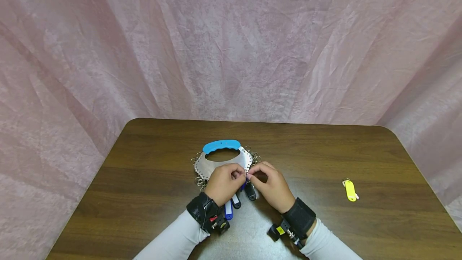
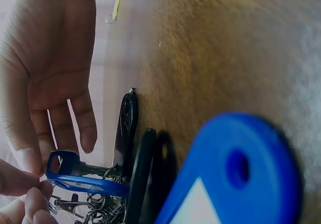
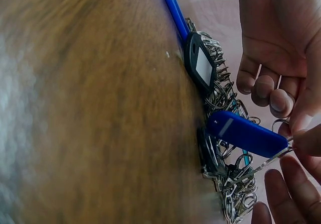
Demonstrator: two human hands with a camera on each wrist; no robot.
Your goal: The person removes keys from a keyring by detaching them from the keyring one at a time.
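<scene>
On a brown wood-grain surface (image 1: 306, 147) w/ rounded far corners, we see 2 hands meeting nr the middle: L hand (image 1: 224, 181) & R hand (image 1: 272, 183), fingertips together. Thumb & finger of each pinch at a metal ring (image 3: 281, 125) by the end of a blue tag (image 3: 248, 133); the fingertips hide part of the hold from us. The blue tag is at the lower R edge of a silvery metal plate (image 1: 206, 167), which lies on the surface w/ its light-blue handle (image 1: 221, 146) on the far side & rings bunched along its edge.

Nr the hands, we count 2 black tags (image 1: 251, 191) & another blue tag (image 1: 228, 210) w/ a white label. Well apart, toward the R side of the surface, lies a yellow tag (image 1: 350, 191) w/ its own small ring. Light puts a pale, greyish sheen on the wood btwn the forearms.

Behind the surface & down its L & R sides, we see a pink curtain (image 1: 231, 43), crushed-looking, in soft vertical folds, filling the bkgd. White sleeves (image 1: 173, 240) reach in from the near edge, w/ black wristbands (image 1: 299, 216), each carrying a small cam.
</scene>
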